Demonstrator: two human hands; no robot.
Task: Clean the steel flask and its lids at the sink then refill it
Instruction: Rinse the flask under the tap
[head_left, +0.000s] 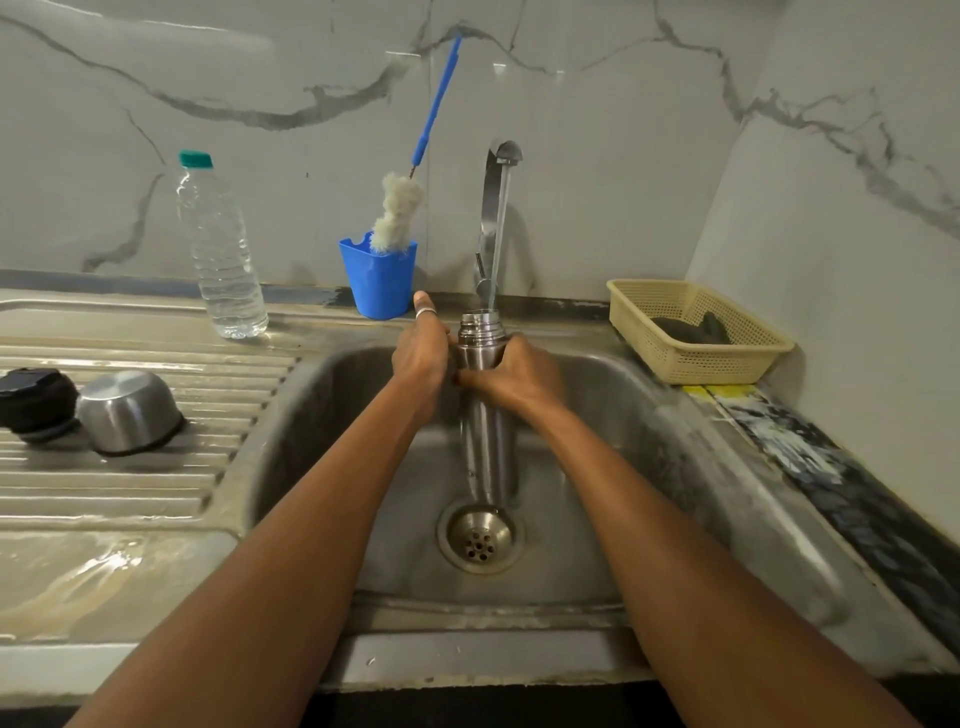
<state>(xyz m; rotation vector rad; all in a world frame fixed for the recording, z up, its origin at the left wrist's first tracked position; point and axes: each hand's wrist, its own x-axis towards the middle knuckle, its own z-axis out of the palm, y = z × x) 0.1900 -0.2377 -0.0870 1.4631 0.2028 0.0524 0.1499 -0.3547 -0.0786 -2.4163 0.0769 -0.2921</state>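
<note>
At the left of the frame, a black lid and a steel cup lid lie on the counter's drainboard. In the centre, the left hand and right hand clasp the upright steel flask in the sink, its open mouth under the running tap.

Beige basket holding dark pad; blue cup right of plastic bottle.

Single view: head-worn wide-angle camera, set above the front edge of the sink, facing forward and downward. Range is close: the left forearm and right forearm enter from the bottom edge. Coverage spans the drainboard at left, the back wall at top and the side wall at right
</note>
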